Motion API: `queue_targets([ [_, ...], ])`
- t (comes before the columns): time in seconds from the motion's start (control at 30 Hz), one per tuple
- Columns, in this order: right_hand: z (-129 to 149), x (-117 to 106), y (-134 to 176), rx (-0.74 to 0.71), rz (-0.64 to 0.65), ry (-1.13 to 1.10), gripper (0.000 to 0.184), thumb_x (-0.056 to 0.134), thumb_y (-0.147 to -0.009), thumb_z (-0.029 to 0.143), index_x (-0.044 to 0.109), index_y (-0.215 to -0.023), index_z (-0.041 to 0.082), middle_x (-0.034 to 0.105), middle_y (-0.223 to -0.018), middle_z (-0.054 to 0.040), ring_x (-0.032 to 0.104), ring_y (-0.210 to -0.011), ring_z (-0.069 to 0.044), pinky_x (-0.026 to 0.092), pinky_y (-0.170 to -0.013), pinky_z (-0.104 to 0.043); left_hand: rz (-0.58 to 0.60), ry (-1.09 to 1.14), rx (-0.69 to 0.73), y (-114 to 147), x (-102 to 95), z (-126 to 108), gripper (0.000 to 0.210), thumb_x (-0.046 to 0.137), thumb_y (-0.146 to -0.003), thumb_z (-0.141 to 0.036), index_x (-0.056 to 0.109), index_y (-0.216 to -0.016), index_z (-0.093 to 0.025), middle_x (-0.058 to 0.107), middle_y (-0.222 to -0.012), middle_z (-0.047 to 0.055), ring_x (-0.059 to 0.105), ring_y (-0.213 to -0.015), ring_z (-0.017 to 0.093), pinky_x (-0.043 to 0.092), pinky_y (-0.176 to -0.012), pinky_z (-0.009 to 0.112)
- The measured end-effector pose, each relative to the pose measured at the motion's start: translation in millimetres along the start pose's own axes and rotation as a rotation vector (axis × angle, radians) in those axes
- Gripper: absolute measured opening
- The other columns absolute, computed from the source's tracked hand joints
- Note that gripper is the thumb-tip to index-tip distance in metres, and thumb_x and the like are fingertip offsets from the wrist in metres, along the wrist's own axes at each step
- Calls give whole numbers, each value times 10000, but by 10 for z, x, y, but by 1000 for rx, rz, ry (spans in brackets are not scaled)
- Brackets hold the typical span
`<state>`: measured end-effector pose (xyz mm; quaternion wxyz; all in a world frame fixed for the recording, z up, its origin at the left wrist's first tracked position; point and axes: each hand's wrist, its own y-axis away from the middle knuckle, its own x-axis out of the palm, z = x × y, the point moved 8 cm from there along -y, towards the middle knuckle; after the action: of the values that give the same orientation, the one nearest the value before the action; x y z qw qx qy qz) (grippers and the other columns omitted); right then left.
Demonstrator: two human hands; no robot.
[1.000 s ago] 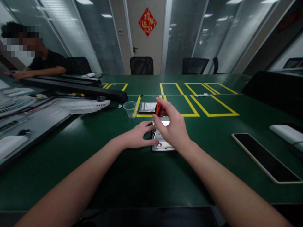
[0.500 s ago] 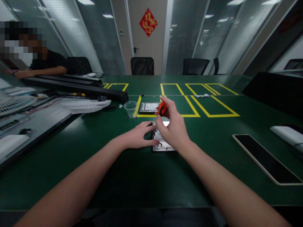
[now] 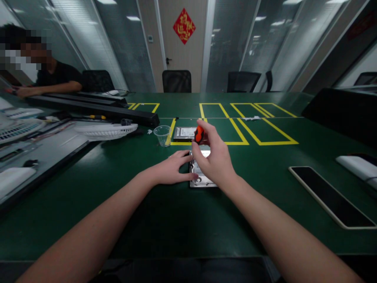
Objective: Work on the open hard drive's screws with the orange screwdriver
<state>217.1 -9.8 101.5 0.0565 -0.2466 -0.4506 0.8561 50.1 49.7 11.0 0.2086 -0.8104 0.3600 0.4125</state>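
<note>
Silver metal is gleaming between the two bare hands: a flat, rectangular hard drive [image 3: 203,182] is lying on the dark green table [image 3: 176,224], midway along the near edge but well in from it. The left hand [image 3: 172,169] is spreading its thumb and forefinger wide apart, and their tips are resting at the drive's left side without closing round it. The right hand [image 3: 216,157] is bending over the drive and covering much of its right part; its thumb and fingers are pinching a small orange-and-black tool handle [image 3: 199,134] above the drive's far side. Whether the tool's tip is touching the drive, I cannot tell.

Farther toward the table's far edge, a second hard drive with a white label [image 3: 184,133] is lying partly behind the right hand, and a clear plastic cup [image 3: 163,136] is standing just beside it on the left. Toward the right edge, a black-screened phone with a pale rim [image 3: 330,196] is lying flat. Near the far left corner, a person in a black shirt [image 3: 60,78] is resting a forearm by long black bars [image 3: 97,107].
</note>
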Motion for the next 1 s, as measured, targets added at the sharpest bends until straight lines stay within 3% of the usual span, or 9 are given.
queue_targets([
  [0.13,-1,-44,-12,-26,-47,60,552,768,-1187,272,680,-1730,320,833,-1441,-121,830,-1193,-314,813,-1061,-535,-6,-11,-8,1,11,34,990,865,-1113,-886,670,-1898,-315,498,-2070,206,447,-1939,546,363,-1607,791],
  [0.37,13,19,-3,-19,-12,-8,616,567,-1220,157,586,-1815,312,837,-1528,-145,866,-1257,-313,800,-1143,-568,-7,-5,-23,-9,19,28,974,885,-1102,-876,697,-1880,-321,513,-2065,195,446,-1944,544,370,-1610,793],
  [0.53,3,-56,-17,-49,-46,69,556,791,-1181,297,693,-1727,333,843,-1430,-123,826,-1174,-328,815,-1048,-568,-8,-18,-29,0,2,9,974,875,-1116,-867,689,-1891,-306,502,-2073,201,432,-1956,541,366,-1616,785],
  [0.77,31,-2,-13,-25,12,-11,615,581,-1239,192,612,-1841,313,859,-1554,-128,864,-1229,-296,780,-1146,-528,-9,-19,-29,1,9,28,982,893,-1110,-865,675,-1906,-333,493,-2084,184,435,-1955,539,376,-1612,780],
  [0.83,42,2,-9,-40,8,1,625,621,-1227,201,610,-1843,309,847,-1559,-135,851,-1275,-311,776,-1171,-539,-21,-12,-12,-2,5,22,980,896,-1109,-861,676,-1905,-335,504,-2079,181,453,-1946,533,383,-1611,771],
  [1.0,6,-16,-20,-31,14,54,649,760,-1178,238,646,-1809,341,831,-1454,-120,813,-1186,-325,803,-1051,-546,-15,-14,-7,-4,12,24,986,878,-1113,-874,676,-1900,-315,501,-2080,186,436,-1954,533,373,-1613,776],
])
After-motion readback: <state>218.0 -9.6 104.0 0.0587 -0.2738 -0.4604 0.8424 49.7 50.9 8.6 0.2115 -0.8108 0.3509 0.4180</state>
